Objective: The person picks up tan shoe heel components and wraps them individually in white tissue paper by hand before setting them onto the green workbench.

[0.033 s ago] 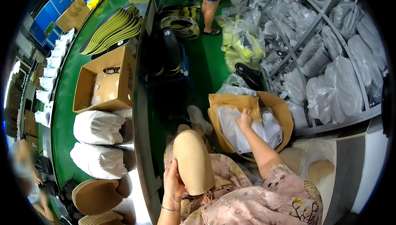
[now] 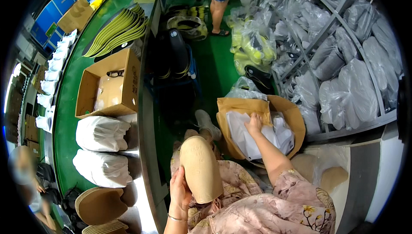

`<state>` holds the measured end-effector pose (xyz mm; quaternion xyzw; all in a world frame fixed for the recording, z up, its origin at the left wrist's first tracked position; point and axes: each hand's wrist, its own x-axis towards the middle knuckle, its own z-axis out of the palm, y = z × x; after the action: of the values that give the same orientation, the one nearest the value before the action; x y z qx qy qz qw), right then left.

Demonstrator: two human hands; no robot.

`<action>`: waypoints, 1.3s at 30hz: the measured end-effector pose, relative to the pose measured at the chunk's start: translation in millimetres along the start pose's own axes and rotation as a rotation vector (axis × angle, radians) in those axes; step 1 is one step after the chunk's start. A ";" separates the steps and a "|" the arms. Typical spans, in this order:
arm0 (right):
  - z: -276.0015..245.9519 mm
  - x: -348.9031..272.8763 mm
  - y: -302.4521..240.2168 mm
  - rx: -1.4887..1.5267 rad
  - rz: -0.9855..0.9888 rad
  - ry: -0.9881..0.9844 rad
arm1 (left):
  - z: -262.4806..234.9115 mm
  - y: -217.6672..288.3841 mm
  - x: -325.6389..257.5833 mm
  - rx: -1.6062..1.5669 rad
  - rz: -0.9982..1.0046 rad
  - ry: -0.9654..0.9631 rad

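My left hand [image 2: 180,190] is closed around the left edge of a tan, insole-shaped board [image 2: 199,169], held upright above my lap. Its broad rounded end is up and faint marks show on the top; whether it is one piece or a stack is hidden. Off to the right, my right hand [image 2: 254,123] reaches into an open brown cardboard box [image 2: 296,114]. Its fingers are stretched out, thumb apart, over white paper sheets [image 2: 242,135] beside a brown flap. Nothing is visibly held there.
Left is a worktable with a carton [image 2: 131,84] holding glasses, white-wrapped bundles [image 2: 103,167], tan board stacks [image 2: 101,206] and green-edged soles [image 2: 120,32]. A metal rack [image 2: 343,126] with bagged grey soles stands right. Someone's leg [image 2: 217,15] shows in the far aisle.
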<state>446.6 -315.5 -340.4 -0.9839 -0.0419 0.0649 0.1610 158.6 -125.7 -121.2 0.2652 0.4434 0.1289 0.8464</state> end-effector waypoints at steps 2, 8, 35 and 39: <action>7.8 6.8 6.8 -0.033 -0.063 -0.027 | -1.7 -1.5 5.4 0.007 -0.002 0.010; -19.4 -24.5 -4.5 -0.033 -0.413 -0.242 | -19.8 -13.5 19.8 0.008 -0.027 0.004; -217.5 -264.6 -179.7 0.269 -1.584 -0.535 | -76.2 -32.6 4.9 -0.147 0.174 -0.003; -186.3 -270.5 -173.2 0.151 -1.627 -0.802 | -76.3 -19.0 -13.5 -0.255 0.094 -0.175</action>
<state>195.0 -237.9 -78.6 -0.5412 -0.7718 0.2713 0.1945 88.1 -122.0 -158.3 0.1863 0.3353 0.1998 0.9016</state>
